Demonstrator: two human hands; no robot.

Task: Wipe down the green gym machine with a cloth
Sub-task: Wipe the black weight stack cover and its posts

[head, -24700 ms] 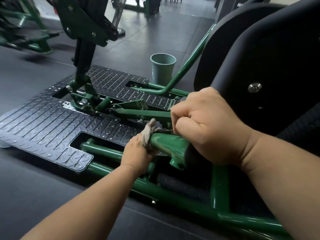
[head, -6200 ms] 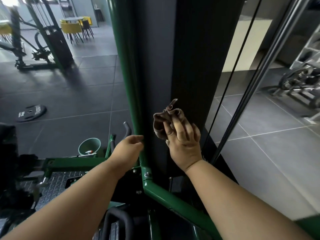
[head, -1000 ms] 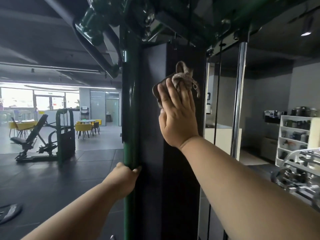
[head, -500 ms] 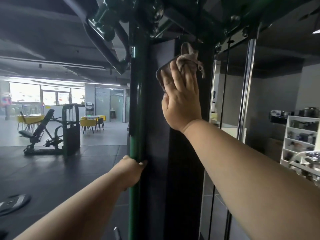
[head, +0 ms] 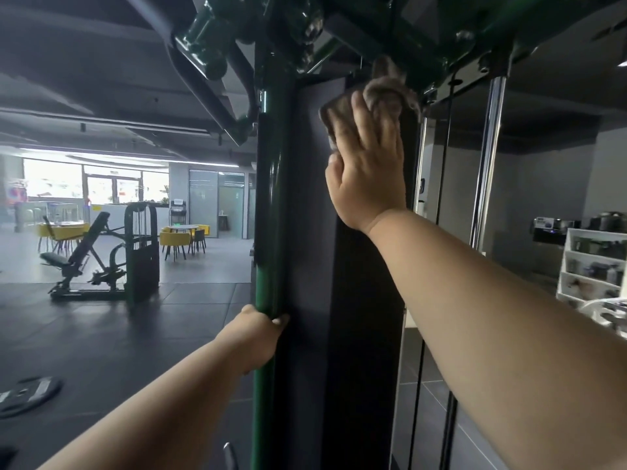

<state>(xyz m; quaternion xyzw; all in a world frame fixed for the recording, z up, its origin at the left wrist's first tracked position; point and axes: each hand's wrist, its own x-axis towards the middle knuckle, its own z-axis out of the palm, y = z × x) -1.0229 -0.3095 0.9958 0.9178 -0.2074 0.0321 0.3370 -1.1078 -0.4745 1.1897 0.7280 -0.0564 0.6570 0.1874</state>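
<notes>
my right hand [head: 368, 171] lies flat, its fingers [head: 359, 113] straight and close together, pressing a crumpled grey-brown cloth [head: 386, 93] against the dark panel [head: 315, 232] of the green gym machine [head: 271, 184]. the cloth sits at the very top of the panel, just under the green overhead frame [head: 437, 32]; part of it bunches up above my fingertips and part shows to their left. my left hand [head: 259, 337] is lower and nearer, its fingers curled round the green upright post, with the thumb tip [head: 280, 321] resting at the edge where post meets panel. both forearms reach up from the lower edge of the view, the right one crossing in front of the panel's darker right part.

right of the panel stand a chrome guide rod [head: 488, 171] and thin black cables [head: 444, 164]. far right, a white shelf unit [head: 590, 266] holds dark items too small to identify. far left across the dark tiled floor [head: 101, 340] stands another green machine with an inclined bench [head: 112, 256], and beyond it yellow chairs [head: 171, 239] around a table near bright windows [head: 78, 179]. a black weight plate [head: 29, 395] lies on the floor at near left.
</notes>
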